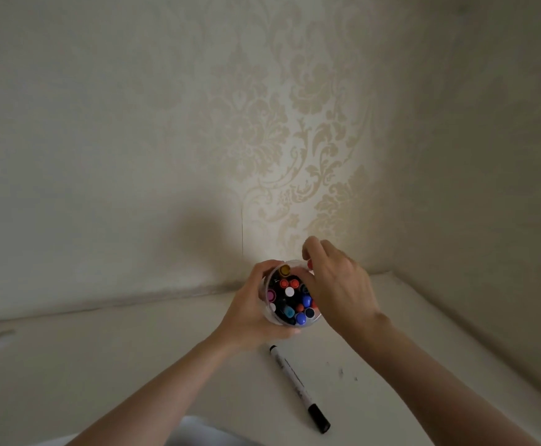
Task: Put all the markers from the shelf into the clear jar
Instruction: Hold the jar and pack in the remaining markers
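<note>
The left hand (246, 313) is wrapped around the clear jar (270, 312), its fingers (267, 268) curled round the far wall and the thumb underneath on the near side, so the jar is gripped and tipped mouth-up toward the camera. It sits near the back right corner of the shelf (102, 365), close to where the patterned wall (295, 140) meets the side wall; whether its base touches the shelf cannot be told, since the hand covers it.

Inside the jar stand the markers (290, 300), packed close with their caps up (red, blue, white, pink, yellow-brown and several dark ones can be made out).

The right hand (340, 284) reaches over the jar's right rim. Its fingertips are pinched on a small red-capped marker (310, 263) at the far edge of the rim, only the red tip showing between the fingers; how far it has gone into the jar is hidden by the hand.

One more marker, a white pen with a black cap (299, 389), lies flat on the shelf toward the front edge, just below the left hand and apart from it. It runs diagonally, the capped end pointing to the front right.
</note>
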`<state>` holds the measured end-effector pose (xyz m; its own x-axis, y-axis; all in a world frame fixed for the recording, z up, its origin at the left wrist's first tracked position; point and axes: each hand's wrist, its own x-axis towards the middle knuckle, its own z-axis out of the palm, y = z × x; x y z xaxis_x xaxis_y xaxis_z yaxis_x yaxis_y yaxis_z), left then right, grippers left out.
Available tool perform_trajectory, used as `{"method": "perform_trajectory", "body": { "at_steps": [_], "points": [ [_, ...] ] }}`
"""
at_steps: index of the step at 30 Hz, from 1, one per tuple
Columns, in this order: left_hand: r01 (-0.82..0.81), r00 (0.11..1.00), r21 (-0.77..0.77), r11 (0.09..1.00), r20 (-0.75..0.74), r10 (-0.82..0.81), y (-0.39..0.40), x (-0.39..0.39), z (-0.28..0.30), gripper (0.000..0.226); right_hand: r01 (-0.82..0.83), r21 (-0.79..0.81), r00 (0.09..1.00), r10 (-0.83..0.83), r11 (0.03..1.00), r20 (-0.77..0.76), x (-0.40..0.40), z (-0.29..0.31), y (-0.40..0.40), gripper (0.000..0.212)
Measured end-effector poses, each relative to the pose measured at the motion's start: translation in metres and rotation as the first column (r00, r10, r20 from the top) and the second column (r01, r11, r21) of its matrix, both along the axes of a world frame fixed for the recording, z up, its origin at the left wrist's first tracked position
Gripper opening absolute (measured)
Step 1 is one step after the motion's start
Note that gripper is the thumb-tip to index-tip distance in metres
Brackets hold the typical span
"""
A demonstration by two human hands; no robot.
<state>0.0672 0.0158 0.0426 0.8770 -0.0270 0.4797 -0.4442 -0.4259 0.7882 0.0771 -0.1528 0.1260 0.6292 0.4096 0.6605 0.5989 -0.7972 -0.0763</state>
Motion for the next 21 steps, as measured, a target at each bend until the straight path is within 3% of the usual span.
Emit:
{"method": "perform_trajectory", "body": {
  "at_steps": [2, 4, 7, 11, 15, 17, 19, 21],
  "points": [
    [-0.024, 1.0, -0.045, 0.999, 0.007, 0.025, 0.003, 0.001, 0.0, 0.096, -0.153, 0.126, 0.988, 0.151, 0.98, 0.022, 0.0, -0.003, 0.003, 0.013],
    [-0.044, 0.999, -0.101, 0.994, 0.007, 0.045, 0.008, 0.003, -0.002, 0.096, -0.201, 0.125, 0.979, 0.195, 0.971, 0.065, 0.0, -0.009, 0.007, 0.016],
    [-0.054, 0.999, -0.139, 0.989, 0.0, 0.054, 0.014, 0.01, -0.004, 0.096, -0.107, 0.065, 0.993, 0.104, 0.992, 0.05, 0.008, -0.009, 0.021, 0.025],
    [-0.064, 0.995, -0.233, 0.97, -0.084, 0.046, 0.011, 0.026, 0.004, 0.097, 0.088, -0.054, 0.996, -0.088, 0.995, 0.009, 0.033, 0.008, 0.041, 0.013],
    [-0.082, 0.979, -0.284, 0.955, -0.2, 0.025, 0.007, 0.037, 0.005, 0.097, 0.039, -0.184, 0.99, -0.062, 0.982, -0.123, 0.051, 0.013, 0.044, 0.021],
    [-0.046, 0.965, -0.27, 0.962, -0.262, -0.028, 0.003, 0.037, 0.004, 0.105, 0.03, -0.201, 0.973, -0.075, 0.979, -0.219, 0.061, 0.015, 0.041, 0.02],
    [-0.076, 0.934, -0.18, 0.981, -0.357, 0.007, 0.011, 0.022, 0.004, 0.118, 0.003, -0.321, 0.956, -0.097, 0.947, -0.276, 0.07, 0.019, 0.038, 0.021],
    [-0.002, 0.952, 0.013, 1.0, -0.307, 0.006, 0.035, -0.004, -0.01, 0.091, -0.065, -0.416, 0.966, -0.047, 0.907, -0.253, 0.074, 0.021, 0.035, 0.026]
  ]
}}
